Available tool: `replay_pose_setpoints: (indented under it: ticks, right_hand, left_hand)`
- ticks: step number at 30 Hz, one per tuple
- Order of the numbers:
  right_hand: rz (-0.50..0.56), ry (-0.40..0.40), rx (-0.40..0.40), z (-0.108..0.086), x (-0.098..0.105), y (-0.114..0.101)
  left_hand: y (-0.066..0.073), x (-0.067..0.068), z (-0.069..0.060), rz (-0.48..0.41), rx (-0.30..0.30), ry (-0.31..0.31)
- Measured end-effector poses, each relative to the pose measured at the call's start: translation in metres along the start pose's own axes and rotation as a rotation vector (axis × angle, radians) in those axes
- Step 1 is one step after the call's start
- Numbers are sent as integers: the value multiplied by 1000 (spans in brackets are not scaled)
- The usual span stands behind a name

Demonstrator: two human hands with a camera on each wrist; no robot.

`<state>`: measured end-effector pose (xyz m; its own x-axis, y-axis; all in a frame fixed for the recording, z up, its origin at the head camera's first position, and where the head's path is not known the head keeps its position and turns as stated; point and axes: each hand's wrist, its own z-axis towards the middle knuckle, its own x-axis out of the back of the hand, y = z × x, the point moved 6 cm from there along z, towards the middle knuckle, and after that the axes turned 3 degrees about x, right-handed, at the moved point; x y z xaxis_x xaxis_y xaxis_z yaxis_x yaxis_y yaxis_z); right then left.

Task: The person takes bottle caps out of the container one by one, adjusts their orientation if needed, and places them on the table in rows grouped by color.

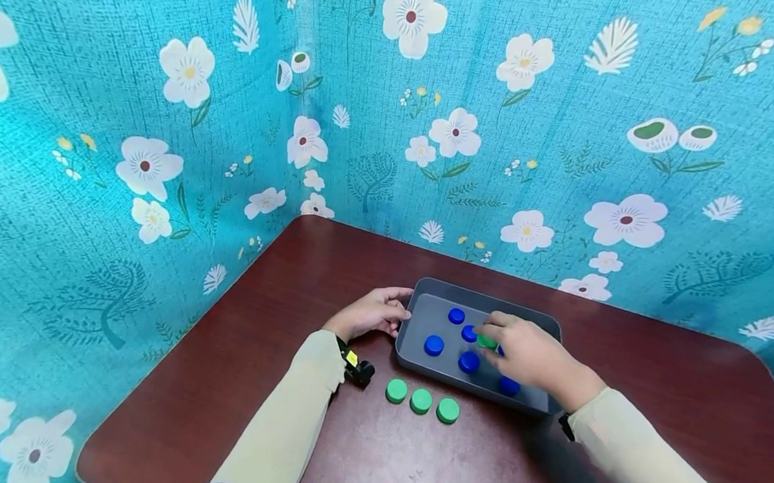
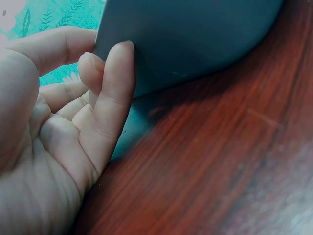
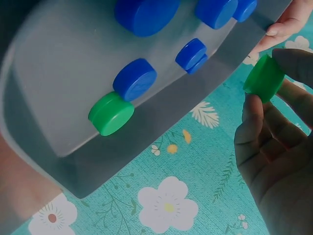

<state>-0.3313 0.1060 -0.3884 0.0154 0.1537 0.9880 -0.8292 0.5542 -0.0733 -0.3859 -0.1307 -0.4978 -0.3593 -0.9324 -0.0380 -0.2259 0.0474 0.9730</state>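
My left hand (image 1: 373, 312) holds the left end of a dark grey tray (image 1: 423, 297), thumb at the rim and fingers against the outer wall. Over the tray, my right hand (image 1: 528, 351) pinches a green bottle cap (image 3: 264, 78) between thumb and fingers. Several blue bottle caps (image 1: 434, 344) lie spread on the tray floor. In the right wrist view, another green cap (image 3: 111, 113) sits in the tray, touching a blue cap (image 3: 135, 80); the right hand hides it in the head view.
Three green caps (image 1: 421, 401) lie in a row on the brown table (image 1: 370, 452), in front of the tray. A blue flowered cloth (image 1: 369, 119) hangs behind and to the left of the table. A small black camera (image 1: 359, 370) is strapped to the left wrist.
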Motion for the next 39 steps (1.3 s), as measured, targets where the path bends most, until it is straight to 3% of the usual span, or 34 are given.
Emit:
replay_pose_setpoints:
  ticks: [11, 20, 25, 31, 39]
  right_hand:
    - [-79, 78, 82, -15, 5, -15]
    - [-99, 113, 89, -24, 17, -25]
    - [-124, 165, 131, -26, 26, -33]
    - [-79, 172, 138, -30, 24, -39]
    - [-22, 224, 163, -38, 11, -53]
  left_hand:
    - [-2, 1, 1, -9, 15, 10]
    - [-5, 2, -3, 6, 28, 13]
    - [1, 1, 2, 3, 5, 11]
    - [6, 1, 7, -1, -3, 6]
    - [-1, 1, 4, -4, 17, -2]
